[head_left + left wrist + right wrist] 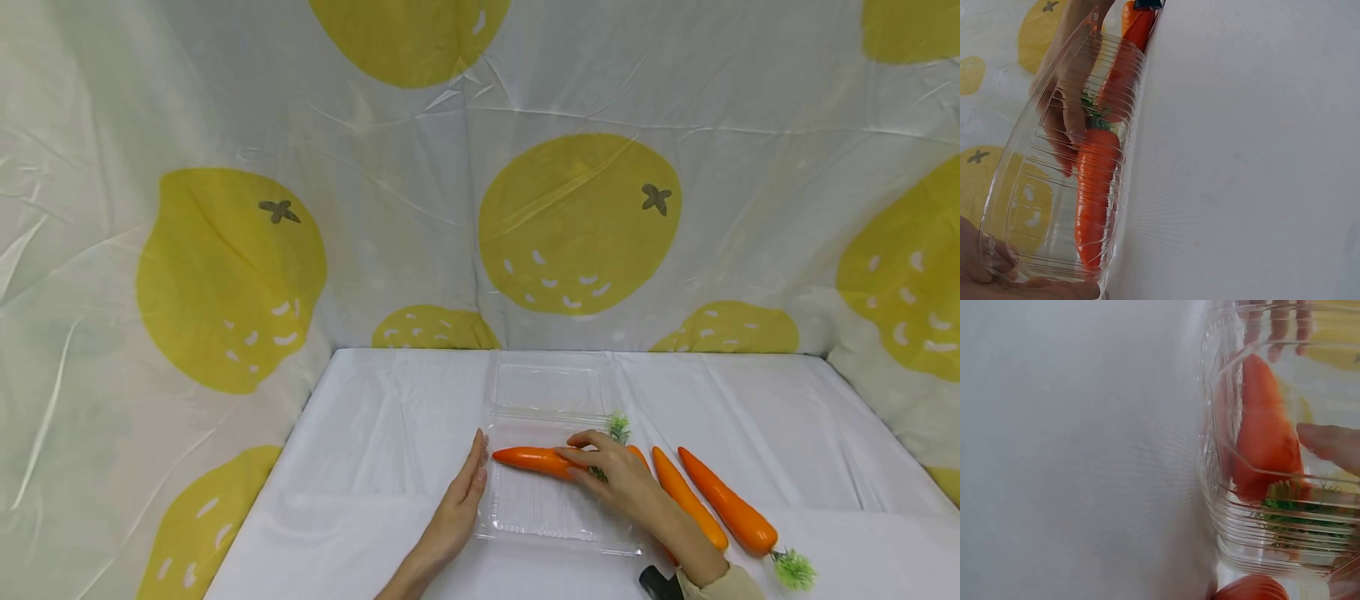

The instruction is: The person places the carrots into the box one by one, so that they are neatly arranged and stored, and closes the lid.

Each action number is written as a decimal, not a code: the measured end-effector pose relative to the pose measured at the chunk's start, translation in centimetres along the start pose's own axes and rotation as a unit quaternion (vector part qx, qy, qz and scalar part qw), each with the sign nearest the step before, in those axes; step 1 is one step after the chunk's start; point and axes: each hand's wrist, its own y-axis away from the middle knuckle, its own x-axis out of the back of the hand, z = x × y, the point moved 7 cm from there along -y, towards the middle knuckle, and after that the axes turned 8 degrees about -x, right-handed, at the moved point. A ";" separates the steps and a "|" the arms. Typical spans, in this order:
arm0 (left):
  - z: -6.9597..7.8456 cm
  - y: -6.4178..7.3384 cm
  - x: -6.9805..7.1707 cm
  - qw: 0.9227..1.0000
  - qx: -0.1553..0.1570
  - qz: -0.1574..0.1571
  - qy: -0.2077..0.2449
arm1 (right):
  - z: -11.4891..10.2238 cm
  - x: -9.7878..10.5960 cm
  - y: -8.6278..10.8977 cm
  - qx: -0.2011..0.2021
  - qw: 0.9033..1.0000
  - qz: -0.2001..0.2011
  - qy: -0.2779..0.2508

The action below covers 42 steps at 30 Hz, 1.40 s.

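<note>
A clear plastic clamshell box (525, 517) lies on the white cloth with its lid (551, 387) folded back away from me. Inside it, near the hinge side, an orange carrot (528, 458) lies crosswise, tip to the left. My right hand (626, 483) pinches this carrot at its leafy end, fingers and thumb on either side of it; dark green leaves (1096, 109) show by the fingertips. At the box's left wall, my left hand (457, 500) rests with straight fingers. In the left wrist view, its fingers (1054, 289) touch the end wall.
Right of the box lie two more carrots (690, 500) (731, 504), the outer one with a light green tuft (793, 570). Another carrot (637, 454) is mostly hidden under my right arm. A lemon-print curtain (420, 208) stands behind the table.
</note>
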 end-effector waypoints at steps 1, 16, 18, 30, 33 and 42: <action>0.0 0.0 0.0 1.000 0.000 0.000 0.001 | 0.0 0.0 0.0 0.000 1.000 0.000 -0.003; 0.0 -0.2 -0.1 1.000 -0.001 0.003 0.019 | 0.1 2.9 0.4 -0.023 1.000 0.007 -0.012; 0.0 -0.2 -0.1 1.000 -0.001 0.002 0.019 | 0.4 3.5 0.8 -0.051 0.999 -0.004 -0.019; -0.2 -0.2 0.3 1.000 -0.001 0.009 0.010 | 1.2 6.6 2.1 -0.121 0.992 -0.028 -0.038; -0.3 -0.2 0.3 1.000 -0.001 0.008 0.010 | 1.8 7.3 2.7 -0.142 0.989 -0.034 -0.026; -0.1 0.1 0.2 1.000 -0.002 0.008 0.012 | 3.3 9.5 4.3 -0.157 0.988 -0.010 -0.008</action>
